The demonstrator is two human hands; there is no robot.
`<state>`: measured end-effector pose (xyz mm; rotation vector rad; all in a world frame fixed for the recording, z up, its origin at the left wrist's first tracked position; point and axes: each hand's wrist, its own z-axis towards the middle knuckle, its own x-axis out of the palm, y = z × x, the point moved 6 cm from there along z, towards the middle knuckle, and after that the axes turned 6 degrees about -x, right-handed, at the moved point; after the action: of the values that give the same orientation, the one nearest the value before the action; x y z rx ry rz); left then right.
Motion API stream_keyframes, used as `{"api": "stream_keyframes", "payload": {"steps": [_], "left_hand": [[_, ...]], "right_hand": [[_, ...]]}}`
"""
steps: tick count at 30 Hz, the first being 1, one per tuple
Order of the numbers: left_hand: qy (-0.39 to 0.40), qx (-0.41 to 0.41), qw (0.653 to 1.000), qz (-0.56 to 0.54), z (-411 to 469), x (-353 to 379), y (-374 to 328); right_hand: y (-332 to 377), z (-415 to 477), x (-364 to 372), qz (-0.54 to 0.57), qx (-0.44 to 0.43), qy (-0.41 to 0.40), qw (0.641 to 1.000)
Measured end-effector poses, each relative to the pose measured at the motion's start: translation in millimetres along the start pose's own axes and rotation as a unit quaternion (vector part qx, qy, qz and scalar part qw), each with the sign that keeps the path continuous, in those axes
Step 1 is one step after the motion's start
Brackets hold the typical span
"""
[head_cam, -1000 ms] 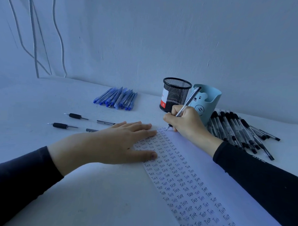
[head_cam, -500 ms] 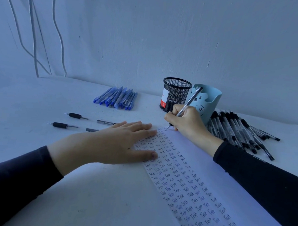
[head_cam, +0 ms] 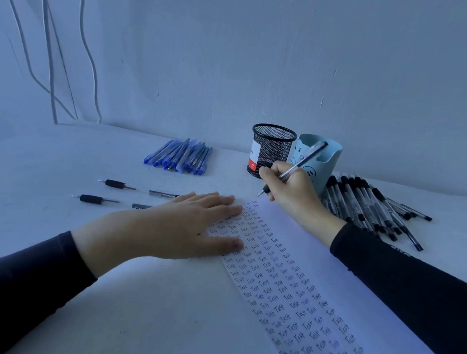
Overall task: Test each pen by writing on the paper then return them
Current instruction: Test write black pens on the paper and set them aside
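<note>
Right now your right hand, centre-right of the frame, pinches a pen in a writing grip. Its long axis runs from the tip at lower left up to the butt end at upper right, crossing the blue bear holder. The tip sits just above the topmost "Test" on the paper; whether it touches the sheet, you cannot tell. Your left hand lies flat, fingers straight, pressing the paper's left edge. The written column reaches the sheet's far edge, so this pen's test looks nearly done. The heap of black pens lies on the worktop just right of your right wrist, so that hand is nearer for a return there.
</note>
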<state>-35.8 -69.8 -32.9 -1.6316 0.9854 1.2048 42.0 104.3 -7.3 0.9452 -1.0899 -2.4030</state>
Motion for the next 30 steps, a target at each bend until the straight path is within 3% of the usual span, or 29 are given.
{"api": "stream_keyframes", "payload": {"steps": [4, 9, 12, 15, 17, 21, 25, 27, 30], "left_hand": [[0.001, 0.001, 1.000, 0.001, -1, -1, -2], [-0.004, 0.004, 1.000, -0.002, -1, -1, -1], [-0.005, 0.005, 1.000, -0.002, -1, -1, -1], [-0.001, 0.007, 1.000, -0.001, -2, -1, -1], [-0.003, 0.011, 1.000, 0.000, -3, -2, -2], [-0.007, 0.016, 1.000, 0.001, -3, -2, -3], [-0.006, 0.016, 1.000, -0.003, -2, -1, 0], [-0.006, 0.014, 1.000, -0.003, -1, -1, 0], [-0.013, 0.020, 1.000, -0.005, -2, -1, 0]], "right_hand": [[15, 1, -9, -0.017, -0.026, -0.010, 0.999], [22, 5, -20, 0.141, 0.094, 0.028, 0.985], [28, 2, -30, 0.164, 0.091, 0.017, 0.982], [34, -3, -38, 0.151, 0.106, 0.058, 0.981], [36, -9, -42, 0.186, 0.132, 0.085, 0.970], [36, -14, -56, 0.271, 0.140, 0.061, 0.950], [38, -20, -73, 0.272, 0.127, 0.058, 0.952], [45, -18, -91, 0.272, 0.091, 0.014, 0.958], [53, -12, -138, 0.098, -0.021, -0.092, 0.991]]}}
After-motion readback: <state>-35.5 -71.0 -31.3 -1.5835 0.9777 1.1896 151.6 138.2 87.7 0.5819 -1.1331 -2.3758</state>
